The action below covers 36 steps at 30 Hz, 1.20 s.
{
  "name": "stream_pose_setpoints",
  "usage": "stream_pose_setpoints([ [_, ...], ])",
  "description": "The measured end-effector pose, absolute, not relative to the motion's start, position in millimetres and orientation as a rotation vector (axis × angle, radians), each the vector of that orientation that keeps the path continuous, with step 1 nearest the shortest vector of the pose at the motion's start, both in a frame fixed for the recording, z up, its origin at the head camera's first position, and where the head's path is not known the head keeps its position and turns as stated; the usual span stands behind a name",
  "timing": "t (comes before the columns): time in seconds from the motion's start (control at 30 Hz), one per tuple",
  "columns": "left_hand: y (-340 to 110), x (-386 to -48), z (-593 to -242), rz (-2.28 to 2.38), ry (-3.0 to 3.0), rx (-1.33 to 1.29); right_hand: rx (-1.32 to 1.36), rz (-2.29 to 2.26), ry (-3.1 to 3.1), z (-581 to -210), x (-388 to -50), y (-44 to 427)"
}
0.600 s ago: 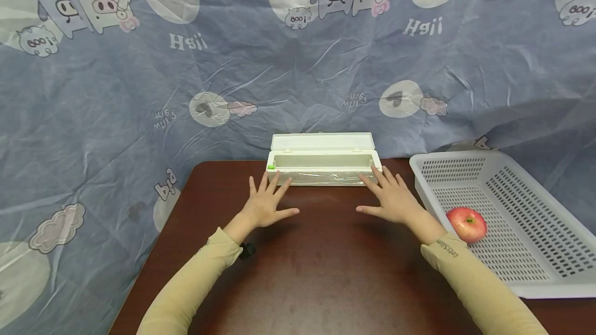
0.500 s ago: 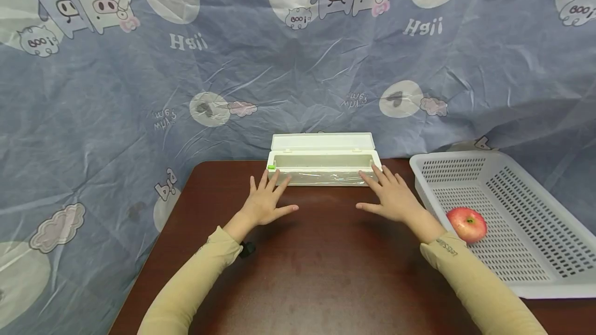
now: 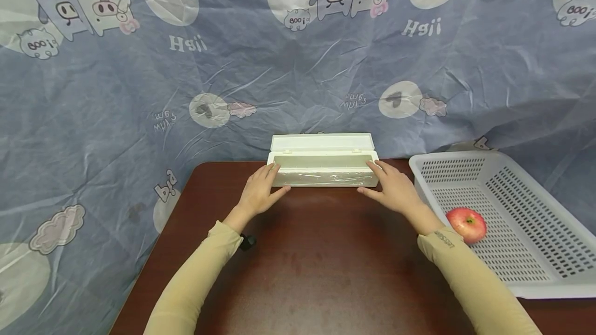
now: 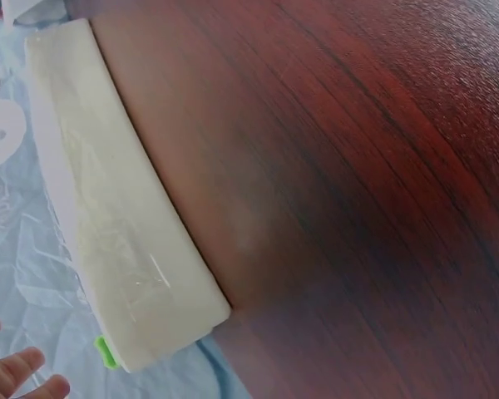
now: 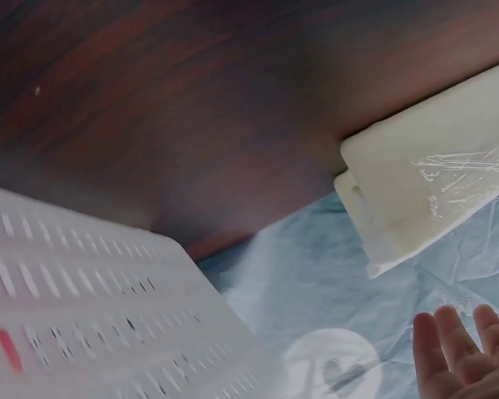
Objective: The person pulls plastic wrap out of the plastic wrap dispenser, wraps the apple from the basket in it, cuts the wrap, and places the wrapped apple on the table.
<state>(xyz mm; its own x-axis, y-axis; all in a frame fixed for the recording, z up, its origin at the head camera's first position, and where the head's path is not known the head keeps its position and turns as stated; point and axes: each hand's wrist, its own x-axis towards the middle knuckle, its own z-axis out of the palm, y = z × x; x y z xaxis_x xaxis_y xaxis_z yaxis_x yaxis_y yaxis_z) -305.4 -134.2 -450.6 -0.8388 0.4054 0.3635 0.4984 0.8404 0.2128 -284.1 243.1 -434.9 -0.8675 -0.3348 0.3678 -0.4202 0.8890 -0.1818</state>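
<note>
A long white box (image 3: 326,177) with its lid raised stands at the table's back edge, clear film over its front. The left hand (image 3: 257,190) is at the box's left end, fingers extended, thumb apart; the right hand (image 3: 396,189) is at the right end in a like pose. Whether either touches the box cannot be told. In the left wrist view, the box (image 4: 133,216) shows a green tab near the fingers (image 4: 21,370). In the right wrist view, fingers (image 5: 457,341) are beside the box's end (image 5: 424,183).
On the right, a white perforated basket (image 3: 554,291) holds a red apple (image 3: 467,225) near its left wall. The brown table (image 3: 326,262) extends toward the camera. Behind it hangs a blue printed cloth (image 3: 288,71).
Both hands have moved forward to the box's ends, and their spread fingers have drawn closer together. The left hand now covers the green tab in the head view.
</note>
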Motion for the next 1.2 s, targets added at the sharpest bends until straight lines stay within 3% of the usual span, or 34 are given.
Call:
stream_pose_setpoints([
  [0.8, -139.9, -317.6, -464.4, -1.076, -2.708, -0.31, 0.149, 1.007, -2.81, -456.2, -303.4, 253.9],
  [1.2, -138.8, -325.2, -477.4, -1.119, -2.848, -0.151, 0.037, 1.155, -2.898, -468.4, -307.9, 256.5],
])
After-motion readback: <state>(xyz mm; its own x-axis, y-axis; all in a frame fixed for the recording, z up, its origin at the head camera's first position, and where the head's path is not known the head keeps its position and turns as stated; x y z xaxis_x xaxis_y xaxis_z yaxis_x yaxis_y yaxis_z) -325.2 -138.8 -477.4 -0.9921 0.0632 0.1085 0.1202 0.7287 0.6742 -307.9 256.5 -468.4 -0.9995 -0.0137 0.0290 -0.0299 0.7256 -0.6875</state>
